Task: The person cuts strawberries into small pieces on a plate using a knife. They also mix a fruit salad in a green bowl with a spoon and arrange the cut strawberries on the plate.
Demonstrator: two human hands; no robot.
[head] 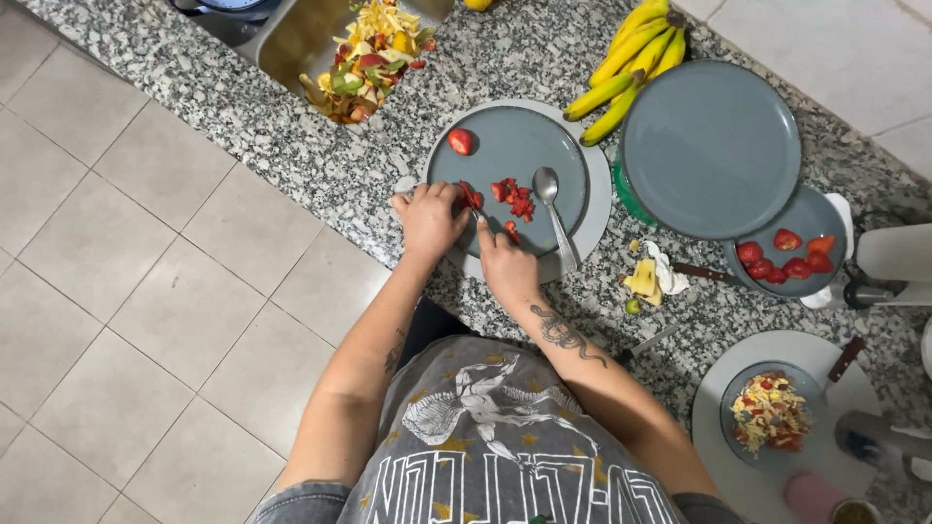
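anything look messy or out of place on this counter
Yes: fruit peelings and scraps are heaped on the sink edge, spilling onto the granite counter, and a peel and crumpled tissue lie loose beside the plates.

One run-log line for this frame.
left hand: holds strawberry piece | right hand: cutting it, blade hidden | on: round grey plate | nearby: metal spoon, whole strawberry

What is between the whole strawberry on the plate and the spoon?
In the head view, only bare grey plate lies between the whole strawberry and the spoon.

No pkgs, labels, signs or screens — none visible.
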